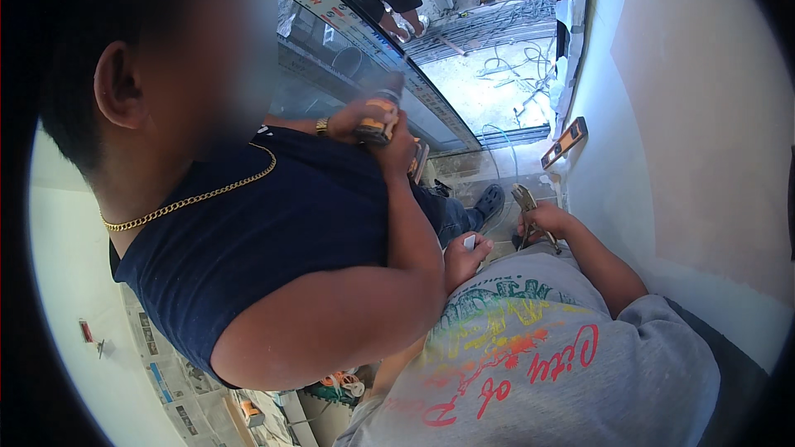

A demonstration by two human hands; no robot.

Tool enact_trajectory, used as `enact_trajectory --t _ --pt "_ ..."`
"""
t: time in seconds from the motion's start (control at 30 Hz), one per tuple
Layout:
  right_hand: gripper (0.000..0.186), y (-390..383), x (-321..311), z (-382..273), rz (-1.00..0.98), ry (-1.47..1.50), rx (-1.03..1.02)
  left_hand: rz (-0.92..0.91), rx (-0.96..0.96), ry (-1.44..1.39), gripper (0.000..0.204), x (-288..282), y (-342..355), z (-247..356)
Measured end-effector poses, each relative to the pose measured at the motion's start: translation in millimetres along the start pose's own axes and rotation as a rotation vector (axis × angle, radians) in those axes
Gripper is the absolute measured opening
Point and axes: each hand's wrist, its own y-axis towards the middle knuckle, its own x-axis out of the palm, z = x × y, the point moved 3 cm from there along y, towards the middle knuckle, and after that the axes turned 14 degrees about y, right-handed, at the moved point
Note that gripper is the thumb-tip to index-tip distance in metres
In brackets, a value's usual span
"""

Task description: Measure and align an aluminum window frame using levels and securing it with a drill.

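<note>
Nearer body than orange level (565, 143), R hand (542, 222) curls round pliers-like tool (522, 197); L hand (466, 260), left of level, pinches white piece (469, 242). Prob. prep step; next needs steady grip.

The pliers (524, 200) on the right look like bare metal, dulled rather than polished; the small white piece (469, 242) to their left seems smooth, its material unclear; the grey shirt (580, 389) is matt, creased cloth with a coloured print; the navy top (290, 236) at left is matt cloth; the neck chain (211, 194) is glossy, gold-toned metal; the drill (381, 118) looks plastic-cased; the right wall (617, 149) is smooth and matt; the sheets (184, 382) at near left are printed paper.
</note>
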Motion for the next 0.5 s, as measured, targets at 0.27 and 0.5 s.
enact_trajectory --t 0.27,0.5 --pt "0.017 1 0 -2 -0.019 -0.002 -0.005 -0.099 -0.067 -0.116 0.022 0 2 -8" --pt "0.018 2 2 -3 -0.022 0.001 0.003 -0.092 -0.065 -0.052 0.022 -4 0 1"
